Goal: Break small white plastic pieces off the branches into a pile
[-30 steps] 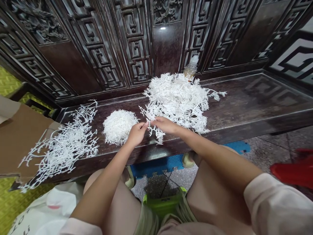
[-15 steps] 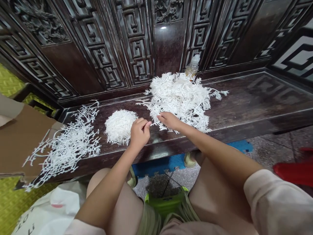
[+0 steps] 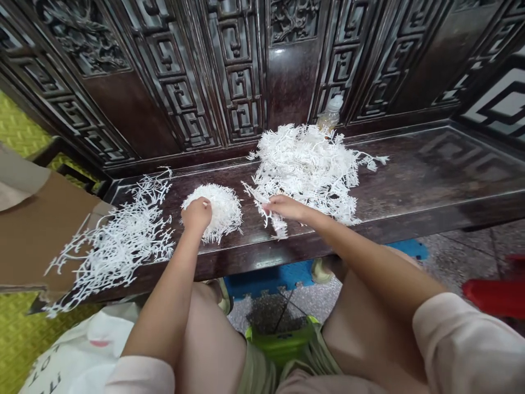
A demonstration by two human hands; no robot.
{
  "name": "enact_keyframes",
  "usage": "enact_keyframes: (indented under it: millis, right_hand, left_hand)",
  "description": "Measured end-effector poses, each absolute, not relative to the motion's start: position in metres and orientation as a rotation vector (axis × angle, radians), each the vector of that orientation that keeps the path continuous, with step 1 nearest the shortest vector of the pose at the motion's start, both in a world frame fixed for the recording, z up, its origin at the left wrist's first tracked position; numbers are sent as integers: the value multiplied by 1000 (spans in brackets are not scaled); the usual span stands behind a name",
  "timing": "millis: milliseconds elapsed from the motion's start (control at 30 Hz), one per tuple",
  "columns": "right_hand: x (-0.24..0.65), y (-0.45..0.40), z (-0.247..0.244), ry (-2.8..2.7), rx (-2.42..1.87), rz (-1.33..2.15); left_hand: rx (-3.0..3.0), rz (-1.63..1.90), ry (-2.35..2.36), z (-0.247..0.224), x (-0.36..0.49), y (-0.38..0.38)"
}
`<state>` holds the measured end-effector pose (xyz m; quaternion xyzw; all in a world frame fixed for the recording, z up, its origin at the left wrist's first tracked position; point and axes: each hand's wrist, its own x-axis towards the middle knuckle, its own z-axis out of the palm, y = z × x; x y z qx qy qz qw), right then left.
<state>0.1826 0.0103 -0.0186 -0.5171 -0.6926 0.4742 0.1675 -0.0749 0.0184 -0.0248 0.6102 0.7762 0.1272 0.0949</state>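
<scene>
My right hand (image 3: 285, 207) pinches a white branching sprig (image 3: 279, 224), which looks like plastic, just in front of a big heap of similar sprigs (image 3: 305, 156). Over the round pile of small white pieces (image 3: 223, 210) is my left hand (image 3: 197, 212), its fingers closed together. Whatever those fingers hold is too small or hidden to name. Farther left, a loose heap of barer white stems (image 3: 118, 246) spreads over the bench's end and its front edge.
The dark wooden bench (image 3: 410, 169) has a carved lattice back (image 3: 241, 82). A clear bottle (image 3: 330, 112) stands behind the big heap. Cardboard (image 3: 36, 235) and a white bag (image 3: 86, 350) are at the left; a red object (image 3: 492, 298) is at the right.
My left hand has moved left, from beside my right hand to over the round pile. My right hand now holds a sprig apart from the big heap, near the bench's front.
</scene>
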Motion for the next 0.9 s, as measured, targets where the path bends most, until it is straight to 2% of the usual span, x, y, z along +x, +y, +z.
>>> enact_keyframes:
  millis: [67,200,433,700,900]
  right_hand:
    - [177,3,-15,-1974,-1406,1440]
    - [176,-1,-9,-1939,-1408,1487]
    - [179,4,-9,-1898,-1410,1349]
    - [180,-1,-3,-1935,-1298,1351]
    - [170,-10,9,-1927,-1574,1223]
  left_hand:
    - [1809,280,2373,-33,-73,21]
    - [1972,372,2417,-26,-47,11]
    - [2248,339,1804,3,21,-32]
    - [2161,470,1811,0,26,-38]
    - [2034,696,1904,-3,28,-32]
